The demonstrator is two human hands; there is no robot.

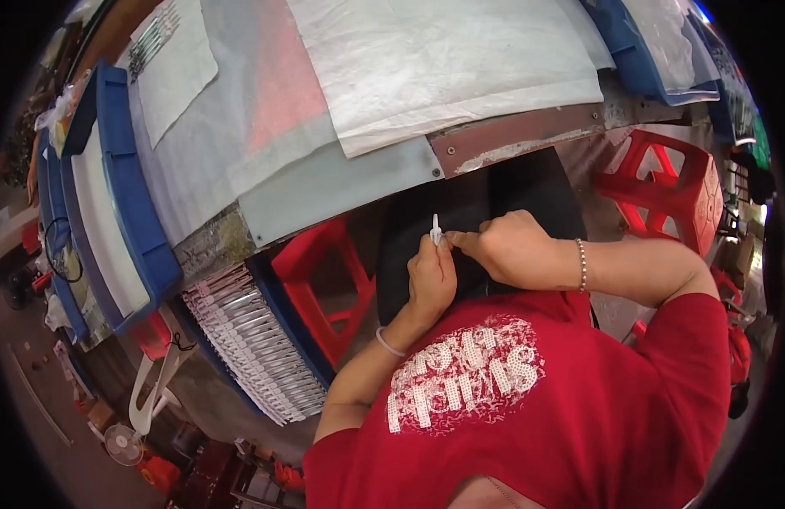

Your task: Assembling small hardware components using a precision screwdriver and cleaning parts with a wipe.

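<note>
Holding a small white piece [435, 231] over your lap, your left hand [431, 276] has its grip clamped on the lower part, the slim tip pointing to the far side. Your right hand [513, 246] is just to the right, fingers drawn in and their tips close against the piece; whether that grip is closed on any part of it cannot be told. You wear a red shirt [630, 373] with a white print, a pale band [389, 343] at the left wrist and a beaded bracelet [582, 265] at the right.

To your left, at the near edge of the surface [341, 191], a blue crate [295, 318] is packed with slanting rows of white and silvery parts [261, 348]. One red stool [303, 259] is between that crate and your lap; a second red stool [706, 199] is to the right, beyond your right forearm.

Farther on, a large white sheet [460, 68] covers the middle of the surface. A blue tray [138, 187] is at its left end, another blue tray [621, 51] at the far right. At the far left, a smaller white sheet [184, 81] bears a row of slim silvery pieces [150, 42].
</note>
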